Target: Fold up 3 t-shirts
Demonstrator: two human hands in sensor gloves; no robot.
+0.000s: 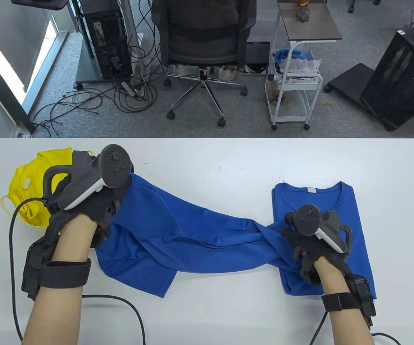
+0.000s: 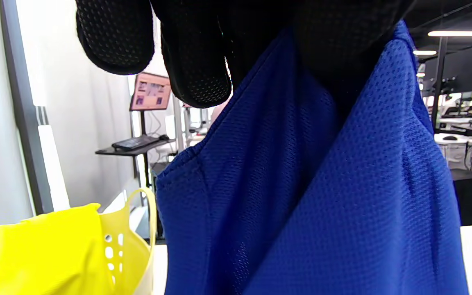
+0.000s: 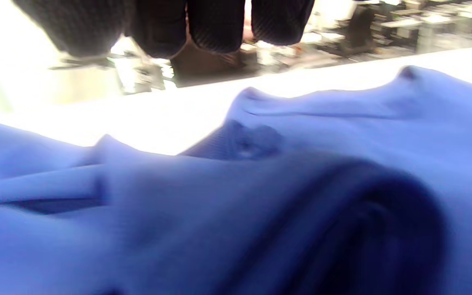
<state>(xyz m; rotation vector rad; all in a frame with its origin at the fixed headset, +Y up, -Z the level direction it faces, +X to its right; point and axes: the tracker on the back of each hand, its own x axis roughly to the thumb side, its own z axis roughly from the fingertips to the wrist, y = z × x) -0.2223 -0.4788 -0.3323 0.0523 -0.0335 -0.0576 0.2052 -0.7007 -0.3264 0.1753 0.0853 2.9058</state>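
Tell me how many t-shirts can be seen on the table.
3: a folded blue t-shirt on the right, an unfolded blue t-shirt stretched between both hands, and a yellow t-shirt bunched at the left. Others could be hidden.

We see the bench (image 1: 228,161) from overhead; both wrist cameras sit close, sharing the blue shirt (image 1: 178,230).

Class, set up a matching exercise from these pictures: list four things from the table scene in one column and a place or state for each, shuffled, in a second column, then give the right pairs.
Things:
1. folded blue t-shirt
2. loose blue t-shirt
3. yellow t-shirt
4. left hand

Places or states:
A. bunched up at the table's far left
B. stretched across the table between the two hands
C. lying flat with its collar up, at the right
D. gripping blue cloth beside the yellow one

Pairs: 1-C, 2-B, 3-A, 4-D
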